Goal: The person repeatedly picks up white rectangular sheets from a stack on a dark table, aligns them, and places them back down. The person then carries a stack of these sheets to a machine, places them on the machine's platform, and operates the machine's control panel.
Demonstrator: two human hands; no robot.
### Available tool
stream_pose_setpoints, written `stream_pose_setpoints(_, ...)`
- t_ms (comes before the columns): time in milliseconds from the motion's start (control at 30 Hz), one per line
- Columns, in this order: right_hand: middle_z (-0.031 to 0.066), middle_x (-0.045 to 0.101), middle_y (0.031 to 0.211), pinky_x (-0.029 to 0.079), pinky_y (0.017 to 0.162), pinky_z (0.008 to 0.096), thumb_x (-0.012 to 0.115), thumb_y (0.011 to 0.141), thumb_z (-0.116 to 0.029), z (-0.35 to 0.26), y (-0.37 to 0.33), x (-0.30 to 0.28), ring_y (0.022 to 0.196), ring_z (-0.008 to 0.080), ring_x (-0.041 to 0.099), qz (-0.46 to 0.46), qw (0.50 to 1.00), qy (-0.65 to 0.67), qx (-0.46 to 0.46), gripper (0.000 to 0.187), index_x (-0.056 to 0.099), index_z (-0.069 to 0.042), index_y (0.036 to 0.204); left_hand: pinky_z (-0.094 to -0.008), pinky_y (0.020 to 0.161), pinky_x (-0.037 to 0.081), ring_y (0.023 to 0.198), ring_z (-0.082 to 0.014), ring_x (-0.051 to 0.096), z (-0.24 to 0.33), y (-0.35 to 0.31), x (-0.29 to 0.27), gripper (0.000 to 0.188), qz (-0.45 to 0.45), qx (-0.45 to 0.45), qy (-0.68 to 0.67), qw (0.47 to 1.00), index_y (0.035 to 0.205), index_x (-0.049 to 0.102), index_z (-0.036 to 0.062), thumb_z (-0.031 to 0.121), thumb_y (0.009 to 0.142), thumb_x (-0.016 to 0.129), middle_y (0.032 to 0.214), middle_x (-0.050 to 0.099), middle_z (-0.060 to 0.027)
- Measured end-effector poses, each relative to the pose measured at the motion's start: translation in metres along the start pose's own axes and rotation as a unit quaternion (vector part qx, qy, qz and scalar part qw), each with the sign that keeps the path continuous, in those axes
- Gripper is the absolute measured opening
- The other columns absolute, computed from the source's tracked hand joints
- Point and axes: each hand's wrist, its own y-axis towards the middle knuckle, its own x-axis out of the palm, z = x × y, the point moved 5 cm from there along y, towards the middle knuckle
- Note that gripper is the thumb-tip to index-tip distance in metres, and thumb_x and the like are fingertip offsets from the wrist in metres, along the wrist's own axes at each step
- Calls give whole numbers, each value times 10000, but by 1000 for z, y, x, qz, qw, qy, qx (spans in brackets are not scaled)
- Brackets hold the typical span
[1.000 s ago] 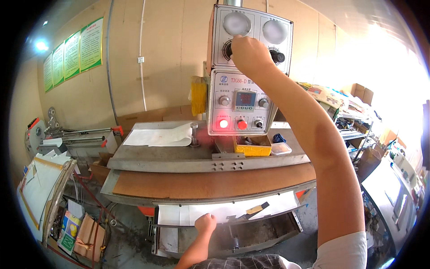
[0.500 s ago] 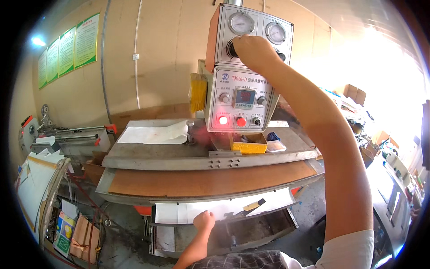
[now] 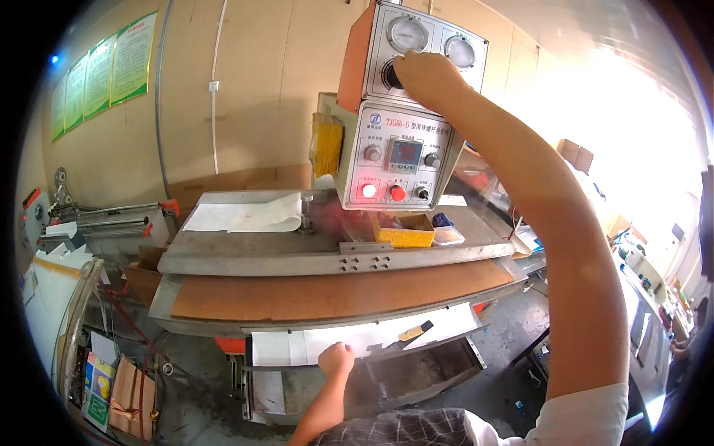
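My right hand (image 3: 430, 76) is raised to the upper part of a machine's control box. Its fingers are closed around a black knob (image 3: 391, 75) beneath the left round gauge (image 3: 407, 34); the palm side is hidden. Below, the grey control panel (image 3: 387, 168) carries a small display (image 3: 405, 151), silver knobs, a lit lamp (image 3: 368, 191) and a red button (image 3: 399, 193). My left hand (image 3: 336, 358) is a closed fist at the front edge of a shelf lined with white paper (image 3: 297, 348). Whatever it grips is hidden. A dark-handled brush (image 3: 413, 334) lies to its right.
A yellow box (image 3: 405, 235) and a clear tub (image 3: 448, 236) stand on the metal machine bed (image 3: 245, 253). White sheets (image 3: 245, 214) lie at its left. A brown board (image 3: 335, 292) spans below it. An open metal drawer (image 3: 476, 352) sticks out low. Another person (image 3: 693, 334) shows at far right.
The whole view has shifted slightly, so the machine sits a little farther left and higher. My right hand stays at the black knob, and my left hand keeps its place by the shelf edge.
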Motion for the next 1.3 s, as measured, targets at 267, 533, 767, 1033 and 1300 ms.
stream_pose_setpoints(267, 103, 622, 655, 527, 570, 297, 490, 889, -389, 24, -7, -13, 615, 233, 658, -196, 869, 324, 317, 397, 631, -23, 835, -445, 611, 506, 698, -329, 657, 12, 1, 3, 286, 26, 31, -35, 999, 744, 676, 81, 322, 816, 541, 733, 674, -137)
stream_pose_setpoints(533, 138, 688, 903, 554, 654, 349, 534, 863, -228, 1, -1, -9, 819, 277, 685, -53, 991, 75, 97, 239, 671, -36, 907, -440, 636, 517, 716, -315, 665, 2, -1, -2, 293, 4, 16, -12, 1000, 767, 687, 87, 312, 834, 512, 762, 686, -119)
stream_pose_setpoints(767, 148, 673, 787, 530, 527, 332, 577, 835, -209, 21, 13, -3, 644, 237, 665, -144, 935, 251, 207, 203, 643, -18, 812, -445, 622, 512, 710, -324, 661, 5, -1, 1, 275, 21, 39, -31, 999, 733, 671, 88, 316, 823, 545, 741, 676, -127)
stream_pose_setpoints(1033, 155, 649, 818, 518, 569, 352, 427, 938, -246, 44, -32, 49, 738, 283, 661, -89, 792, 399, 454, 317, 598, -1, 831, -440, 632, 516, 706, -316, 662, 11, -1, 3, 277, 26, 56, -26, 998, 754, 682, 89, 302, 825, 518, 750, 683, -121)
stream_pose_setpoints(1300, 175, 625, 945, 512, 799, 443, 503, 839, -110, 1, -7, -12, 883, 376, 638, -23, 991, 121, 42, 229, 605, 4, 1009, -439, 618, 515, 694, -313, 660, 6, -3, -2, 267, 33, 44, -25, 998, 729, 675, 90, 299, 814, 531, 726, 677, -118)
